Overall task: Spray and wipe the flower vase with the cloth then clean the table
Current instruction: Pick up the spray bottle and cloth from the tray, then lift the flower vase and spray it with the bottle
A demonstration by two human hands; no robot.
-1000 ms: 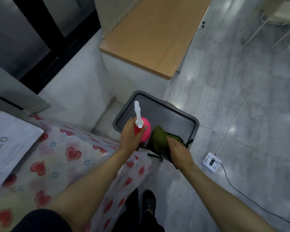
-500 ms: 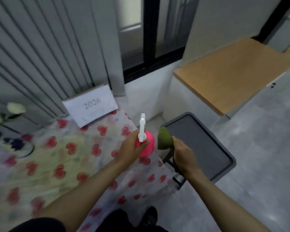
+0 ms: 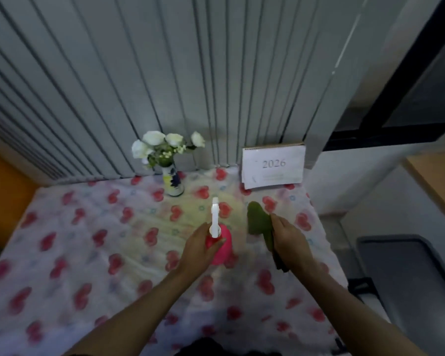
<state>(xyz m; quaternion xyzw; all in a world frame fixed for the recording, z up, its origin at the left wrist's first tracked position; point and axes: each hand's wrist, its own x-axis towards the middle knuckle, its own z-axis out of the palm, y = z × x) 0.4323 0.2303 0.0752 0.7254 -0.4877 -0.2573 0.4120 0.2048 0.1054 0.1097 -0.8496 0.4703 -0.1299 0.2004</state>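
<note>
Head view: pink spray bottle (image 3: 220, 242) upright, nozzle toward vase (image 3: 174, 181), gripped by left hand (image 3: 199, 249); right hand (image 3: 289, 242) clutching green cloth (image 3: 259, 223).

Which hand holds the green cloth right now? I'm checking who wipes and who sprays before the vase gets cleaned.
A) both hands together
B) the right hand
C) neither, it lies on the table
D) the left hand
B: the right hand grips the green cloth above the table, while the left hand holds the pink spray bottle.
</note>
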